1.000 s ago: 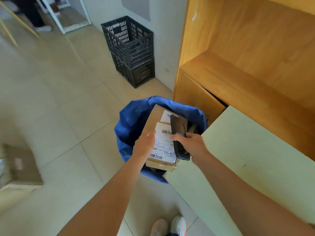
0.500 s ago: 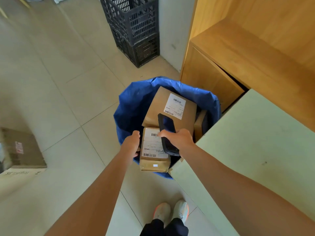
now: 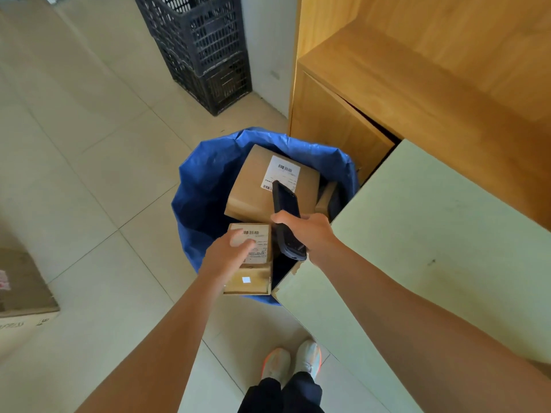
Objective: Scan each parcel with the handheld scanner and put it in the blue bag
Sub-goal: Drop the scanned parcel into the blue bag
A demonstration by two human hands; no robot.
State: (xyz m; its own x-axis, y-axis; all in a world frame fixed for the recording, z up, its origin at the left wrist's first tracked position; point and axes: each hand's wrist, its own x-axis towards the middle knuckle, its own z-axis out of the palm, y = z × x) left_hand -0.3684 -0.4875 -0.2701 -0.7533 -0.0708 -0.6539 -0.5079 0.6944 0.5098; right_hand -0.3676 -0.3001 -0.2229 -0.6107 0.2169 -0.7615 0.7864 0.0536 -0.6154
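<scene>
From the head view, we've got our right hand [image 3: 310, 231] wrapped around the handheld scanner [image 3: 286, 219], keeping it tipped over the blue bag [image 3: 202, 186] and ready. Our left hand [image 3: 231, 253], fingers straight and loose, rests on the small parcel [image 3: 253, 263] at the bag's near rim, likely nudging it in. A larger parcel [image 3: 256, 186] already lies inside. The pale counter [image 3: 432, 234] corner crowds the bag's right side; black crates [image 3: 205, 46] stand beyond, a cardboard box [image 3: 24, 287] sits left.
</scene>
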